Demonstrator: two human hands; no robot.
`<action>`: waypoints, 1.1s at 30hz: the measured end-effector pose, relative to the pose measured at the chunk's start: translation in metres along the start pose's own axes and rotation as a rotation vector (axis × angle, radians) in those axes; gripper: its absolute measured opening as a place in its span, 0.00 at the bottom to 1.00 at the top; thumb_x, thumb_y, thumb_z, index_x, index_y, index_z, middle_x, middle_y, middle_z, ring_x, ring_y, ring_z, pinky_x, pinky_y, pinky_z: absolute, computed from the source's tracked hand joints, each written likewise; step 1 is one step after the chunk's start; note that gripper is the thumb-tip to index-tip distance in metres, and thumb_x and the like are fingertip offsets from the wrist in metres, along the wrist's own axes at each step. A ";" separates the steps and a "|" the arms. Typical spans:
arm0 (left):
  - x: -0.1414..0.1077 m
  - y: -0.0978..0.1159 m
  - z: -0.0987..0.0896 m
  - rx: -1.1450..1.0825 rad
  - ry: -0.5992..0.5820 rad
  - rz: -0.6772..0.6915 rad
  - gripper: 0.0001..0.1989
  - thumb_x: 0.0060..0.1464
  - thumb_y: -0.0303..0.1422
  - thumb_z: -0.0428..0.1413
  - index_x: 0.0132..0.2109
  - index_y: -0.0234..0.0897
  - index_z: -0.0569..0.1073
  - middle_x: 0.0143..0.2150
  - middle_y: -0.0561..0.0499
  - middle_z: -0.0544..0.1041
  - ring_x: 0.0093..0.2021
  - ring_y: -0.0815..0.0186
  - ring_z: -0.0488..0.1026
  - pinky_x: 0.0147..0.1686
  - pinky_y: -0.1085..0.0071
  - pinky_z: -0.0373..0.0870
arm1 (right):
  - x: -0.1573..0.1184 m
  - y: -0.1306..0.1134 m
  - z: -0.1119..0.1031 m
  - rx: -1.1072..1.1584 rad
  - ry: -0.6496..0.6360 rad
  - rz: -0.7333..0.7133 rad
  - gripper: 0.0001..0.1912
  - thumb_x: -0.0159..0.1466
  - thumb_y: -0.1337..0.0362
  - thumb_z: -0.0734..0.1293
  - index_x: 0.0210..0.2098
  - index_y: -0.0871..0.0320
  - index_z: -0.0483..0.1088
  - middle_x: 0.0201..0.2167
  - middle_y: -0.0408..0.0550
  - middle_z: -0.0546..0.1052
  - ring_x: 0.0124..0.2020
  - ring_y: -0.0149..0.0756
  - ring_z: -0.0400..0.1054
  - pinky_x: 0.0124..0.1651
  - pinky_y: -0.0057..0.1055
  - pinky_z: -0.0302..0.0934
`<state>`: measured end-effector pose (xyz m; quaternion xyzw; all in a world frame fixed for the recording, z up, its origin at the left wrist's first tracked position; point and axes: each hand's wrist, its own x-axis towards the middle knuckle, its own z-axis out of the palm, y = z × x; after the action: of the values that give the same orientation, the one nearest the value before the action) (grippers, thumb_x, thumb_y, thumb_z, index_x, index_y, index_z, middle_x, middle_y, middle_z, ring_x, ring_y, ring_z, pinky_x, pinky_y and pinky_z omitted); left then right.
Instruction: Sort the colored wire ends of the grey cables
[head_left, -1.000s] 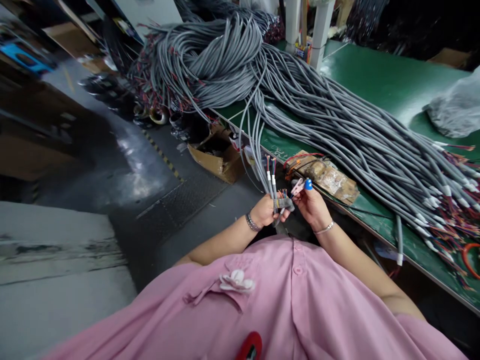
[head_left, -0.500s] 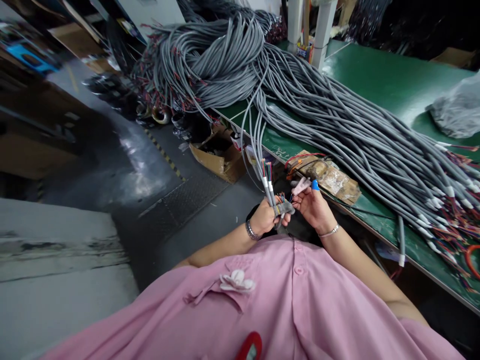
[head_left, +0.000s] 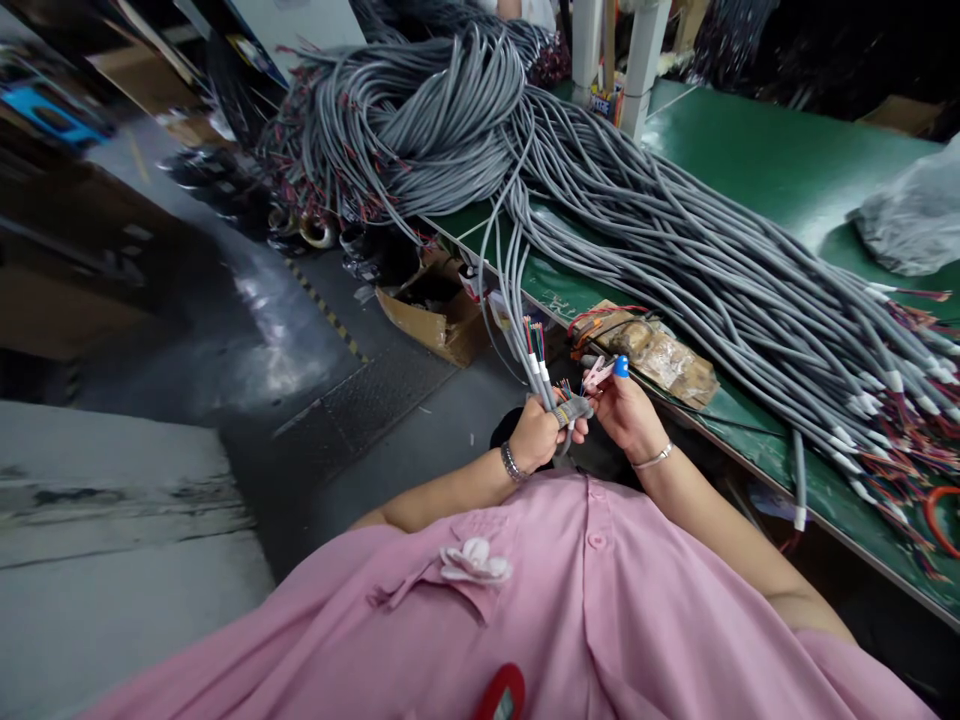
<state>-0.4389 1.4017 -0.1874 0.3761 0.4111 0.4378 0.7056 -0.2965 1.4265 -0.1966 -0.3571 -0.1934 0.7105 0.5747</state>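
Observation:
My left hand point(head_left: 534, 437) is closed around several grey cables point(head_left: 541, 380) in front of my waist. White bands circle the cables near their ends, and thin coloured wires point(head_left: 534, 335) fan out above. A grey wrapping with a yellowish band covers the left thumb point(head_left: 573, 411). Close beside it, my right hand point(head_left: 628, 415) pinches a pale pink clip-like tool point(head_left: 598, 374) whose exact kind I cannot make out. One right finger wears a blue cover point(head_left: 621, 366). The tool's tip is near the short wires sticking up from the left hand.
Long grey cables point(head_left: 660, 220) lie along the green table point(head_left: 765, 150), with a big coil point(head_left: 420, 130) at its far end. A taped brown block point(head_left: 675, 365) sits at the near edge. An open cardboard box point(head_left: 435, 320) stands on the floor. A plastic bag point(head_left: 911, 215) is at right.
My right hand has moved slightly left and down with the pink tool, closer to the left hand. The left hand has shifted a little to the right, still around the cables.

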 end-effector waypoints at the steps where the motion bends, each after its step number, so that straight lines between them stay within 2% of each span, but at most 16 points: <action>1: 0.000 0.000 0.000 -0.003 0.006 -0.002 0.20 0.44 0.45 0.64 0.31 0.29 0.73 0.20 0.48 0.75 0.16 0.71 0.70 0.12 0.79 0.48 | 0.001 0.000 0.000 0.017 0.017 -0.002 0.20 0.54 0.47 0.72 0.31 0.58 0.75 0.28 0.43 0.76 0.26 0.26 0.66 0.29 0.24 0.62; 10: 0.002 -0.004 -0.002 0.007 0.032 -0.022 0.20 0.44 0.44 0.64 0.32 0.29 0.73 0.21 0.48 0.75 0.16 0.71 0.70 0.12 0.79 0.50 | 0.002 0.002 0.003 0.031 0.058 -0.015 0.20 0.54 0.46 0.72 0.32 0.57 0.74 0.28 0.43 0.77 0.28 0.29 0.67 0.31 0.26 0.61; 15: 0.000 -0.003 -0.001 0.036 0.044 -0.028 0.21 0.43 0.46 0.64 0.32 0.30 0.72 0.21 0.49 0.75 0.16 0.71 0.70 0.12 0.79 0.50 | 0.000 0.002 -0.001 0.052 0.027 0.029 0.22 0.53 0.42 0.71 0.28 0.55 0.71 0.26 0.42 0.75 0.27 0.30 0.66 0.30 0.27 0.62; 20: -0.008 0.002 -0.002 0.036 0.060 -0.005 0.21 0.42 0.45 0.65 0.30 0.30 0.71 0.20 0.49 0.74 0.16 0.71 0.69 0.13 0.79 0.50 | -0.004 -0.001 -0.007 0.025 -0.013 0.083 0.26 0.55 0.37 0.66 0.31 0.55 0.72 0.28 0.44 0.75 0.27 0.30 0.67 0.31 0.27 0.63; 26: -0.009 0.004 -0.001 -0.017 0.089 0.041 0.20 0.43 0.44 0.65 0.32 0.30 0.72 0.21 0.50 0.75 0.17 0.71 0.70 0.13 0.79 0.50 | -0.009 -0.006 -0.002 -0.002 -0.033 0.088 0.22 0.56 0.42 0.68 0.34 0.55 0.74 0.34 0.45 0.78 0.30 0.29 0.68 0.31 0.25 0.65; 33: -0.003 0.006 0.008 -0.037 0.166 0.058 0.19 0.43 0.44 0.64 0.33 0.30 0.72 0.22 0.50 0.75 0.18 0.72 0.70 0.13 0.80 0.49 | -0.009 -0.003 0.001 -0.096 -0.013 -0.016 0.21 0.56 0.44 0.70 0.33 0.57 0.74 0.30 0.44 0.76 0.27 0.28 0.66 0.29 0.25 0.63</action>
<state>-0.4345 1.3999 -0.1787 0.3372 0.4491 0.4950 0.6630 -0.2945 1.4184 -0.1912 -0.3781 -0.2338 0.6981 0.5613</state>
